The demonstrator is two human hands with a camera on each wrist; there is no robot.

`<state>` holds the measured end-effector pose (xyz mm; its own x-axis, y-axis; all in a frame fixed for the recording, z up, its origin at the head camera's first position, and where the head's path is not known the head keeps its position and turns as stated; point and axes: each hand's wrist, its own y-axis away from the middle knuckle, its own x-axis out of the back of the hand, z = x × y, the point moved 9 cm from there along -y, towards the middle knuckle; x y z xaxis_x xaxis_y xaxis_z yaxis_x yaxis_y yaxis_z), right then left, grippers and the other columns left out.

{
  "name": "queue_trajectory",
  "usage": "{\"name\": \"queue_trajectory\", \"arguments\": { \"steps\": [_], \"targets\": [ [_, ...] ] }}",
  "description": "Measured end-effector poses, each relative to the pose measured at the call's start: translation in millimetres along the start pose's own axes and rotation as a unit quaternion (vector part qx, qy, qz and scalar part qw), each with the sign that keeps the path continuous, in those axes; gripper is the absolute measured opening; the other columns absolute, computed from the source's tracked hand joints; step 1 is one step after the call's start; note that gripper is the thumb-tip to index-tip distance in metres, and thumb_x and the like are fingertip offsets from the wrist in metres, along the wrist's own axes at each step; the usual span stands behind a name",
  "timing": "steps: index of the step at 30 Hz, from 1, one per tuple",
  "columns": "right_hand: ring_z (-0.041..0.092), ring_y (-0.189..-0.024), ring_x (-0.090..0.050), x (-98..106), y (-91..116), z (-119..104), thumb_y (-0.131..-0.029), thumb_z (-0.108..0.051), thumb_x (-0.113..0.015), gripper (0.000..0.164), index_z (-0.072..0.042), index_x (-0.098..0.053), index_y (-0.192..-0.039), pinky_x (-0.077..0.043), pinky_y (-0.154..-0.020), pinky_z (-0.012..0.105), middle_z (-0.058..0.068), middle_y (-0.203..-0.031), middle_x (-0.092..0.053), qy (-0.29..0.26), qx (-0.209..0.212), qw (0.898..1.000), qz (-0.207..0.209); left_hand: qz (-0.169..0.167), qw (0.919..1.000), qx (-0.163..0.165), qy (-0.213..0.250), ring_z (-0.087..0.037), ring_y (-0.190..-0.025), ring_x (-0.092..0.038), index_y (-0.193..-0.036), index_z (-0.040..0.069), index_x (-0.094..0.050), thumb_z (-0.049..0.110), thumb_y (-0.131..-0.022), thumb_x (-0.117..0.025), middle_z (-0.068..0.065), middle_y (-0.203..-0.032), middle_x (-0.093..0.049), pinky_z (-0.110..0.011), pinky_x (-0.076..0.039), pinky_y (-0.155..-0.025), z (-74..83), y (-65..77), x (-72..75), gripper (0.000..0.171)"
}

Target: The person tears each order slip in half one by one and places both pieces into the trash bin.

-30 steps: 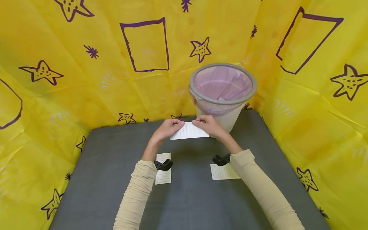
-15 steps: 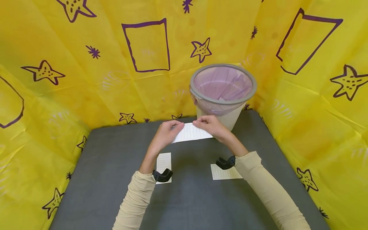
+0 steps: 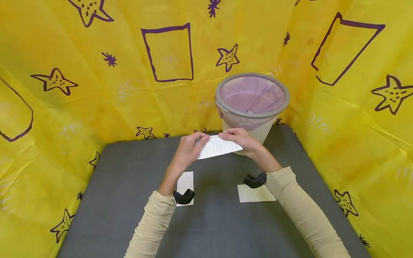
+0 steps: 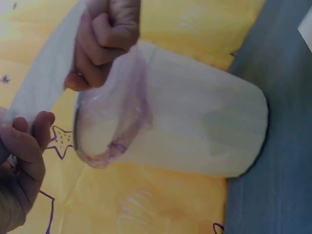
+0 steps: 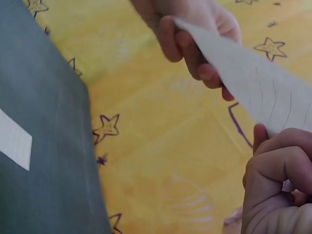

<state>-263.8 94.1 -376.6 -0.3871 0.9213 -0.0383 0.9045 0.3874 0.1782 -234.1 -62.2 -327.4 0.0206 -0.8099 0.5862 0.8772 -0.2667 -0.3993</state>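
Observation:
A lined white index card [image 3: 217,146] is held up over the dark table, close in front of the bin. My left hand [image 3: 188,150] pinches its left part between thumb and fingers. At the other end my right hand [image 3: 244,141] pinches it by the upper edge. In the right wrist view the raised card [image 5: 258,87] slants between both hands and looks slightly bowed. Two more lined cards lie flat: an upright-lying card [image 3: 185,181] below my left hand, partly behind the wrist band, and a sideways card [image 3: 255,194] below my right forearm.
A pale waste bin [image 4: 200,112] with a purple liner and grey rim stands at the back right of the grey table [image 3: 129,172]. Something white shows inside it. Yellow cloth [image 3: 113,107] with purple drawings rises along the back and sides.
Both hands have shifted slightly rightward in the head view, still gripping the card, which now tilts up more toward its right end. The view itself has moved a little. The lying cards stay put.

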Motion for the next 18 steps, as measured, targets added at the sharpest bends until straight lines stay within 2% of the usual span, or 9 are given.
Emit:
{"name": "queue_trajectory", "arguments": {
  "steps": [2, 4, 6, 8, 11, 13, 16, 18],
  "targets": [
    [0.002, -0.059, -0.062, 0.5, 0.5, 6.6, -0.097, -0.014, -0.056, 0.018, -0.016, -0.065, -0.082, -0.049, -0.053, 0.015, -0.010, -0.081, -0.067, -0.023, -0.017, 1.000, 0.004, 0.043, 0.9983, -0.038, -0.012, -0.019, -0.077, -0.066, -0.099, 0.002, -0.072, 0.021, -0.098, -0.058, -0.010, -0.093, -0.074, -0.032, -0.053, -0.072, 3.4, 5.0, 0.6, 0.023],
    [0.001, -0.058, -0.060, 0.7, 0.2, 12.6, -0.098, -0.014, -0.055, 0.020, -0.017, -0.065, -0.080, -0.047, -0.052, 0.015, -0.010, -0.074, -0.066, -0.045, -0.026, 0.999, 0.009, 0.088, 0.9948, -0.053, -0.006, -0.021, -0.077, -0.068, -0.095, 0.001, -0.072, 0.017, -0.097, -0.060, -0.012, -0.090, -0.074, -0.034, -0.054, -0.072, 2.8, 10.7, 2.9, 0.020],
    [0.001, -0.055, -0.057, 1.6, 0.1, 16.8, -0.098, -0.015, -0.055, 0.021, -0.017, -0.064, -0.078, -0.044, -0.050, 0.016, -0.010, -0.066, -0.062, -0.047, -0.027, 0.998, 0.018, 0.110, 0.9928, -0.048, 0.008, -0.021, -0.075, -0.067, -0.093, 0.001, -0.072, 0.015, -0.096, -0.061, -0.012, -0.088, -0.074, -0.032, -0.053, -0.070, -1.1, 15.0, 3.0, 0.018],
    [0.001, -0.052, -0.054, 3.9, 0.1, 17.5, -0.098, -0.016, -0.056, 0.021, -0.017, -0.063, -0.078, -0.042, -0.048, 0.016, -0.010, -0.063, -0.060, -0.036, -0.017, 0.999, 0.030, 0.107, 0.9935, -0.033, 0.022, -0.021, -0.074, -0.066, -0.093, 0.002, -0.072, 0.016, -0.096, -0.061, -0.011, -0.089, -0.074, -0.030, -0.052, -0.068, -5.7, 15.6, 0.0, 0.018],
    [0.002, -0.053, -0.052, 5.8, -0.1, 14.3, -0.097, -0.017, -0.057, 0.019, -0.016, -0.063, -0.079, -0.041, -0.048, 0.017, -0.010, -0.063, -0.059, -0.006, 0.006, 0.999, 0.031, 0.067, 0.9971, 0.002, 0.034, -0.019, -0.077, -0.066, -0.097, 0.003, -0.072, 0.022, -0.097, -0.059, -0.011, -0.096, -0.075, -0.026, -0.051, -0.069, -15.0, 13.8, -6.4, 0.022],
    [0.001, -0.057, -0.053, 9.5, 0.0, 11.4, -0.097, -0.017, -0.057, 0.019, -0.016, -0.064, -0.079, -0.043, -0.052, 0.016, -0.010, -0.066, -0.060, 0.017, 0.022, 0.999, 0.027, 0.063, 0.9966, 0.037, 0.039, -0.014, -0.080, -0.065, -0.099, 0.004, -0.072, 0.025, -0.097, -0.059, -0.009, -0.098, -0.075, -0.024, -0.050, -0.072, -25.4, 13.3, -1.8, 0.025],
    [0.001, -0.059, -0.053, 21.1, 2.8, 12.5, -0.097, -0.016, -0.056, 0.020, -0.016, -0.064, -0.079, -0.044, -0.055, 0.016, -0.010, -0.068, -0.058, 0.038, 0.029, 0.999, 0.022, 0.065, 0.9897, 0.112, 0.061, -0.009, -0.060, -0.059, -0.101, 0.005, -0.072, 0.030, -0.097, -0.060, -0.005, -0.077, -0.070, -0.022, -0.048, -0.058, -50.0, 16.9, 13.6, 0.028],
    [0.002, -0.058, -0.052, 33.4, 7.0, 17.0, -0.098, -0.016, -0.055, 0.021, -0.014, -0.063, -0.079, -0.043, -0.054, 0.017, -0.009, -0.067, -0.057, 0.051, 0.021, 0.998, 0.025, 0.041, 0.9818, 0.165, 0.085, -0.007, -0.048, -0.050, -0.104, 0.005, -0.071, 0.032, -0.096, -0.060, -0.002, -0.067, -0.061, -0.023, -0.042, -0.047, -67.6, 20.4, 19.2, 0.031]
  ]
}}
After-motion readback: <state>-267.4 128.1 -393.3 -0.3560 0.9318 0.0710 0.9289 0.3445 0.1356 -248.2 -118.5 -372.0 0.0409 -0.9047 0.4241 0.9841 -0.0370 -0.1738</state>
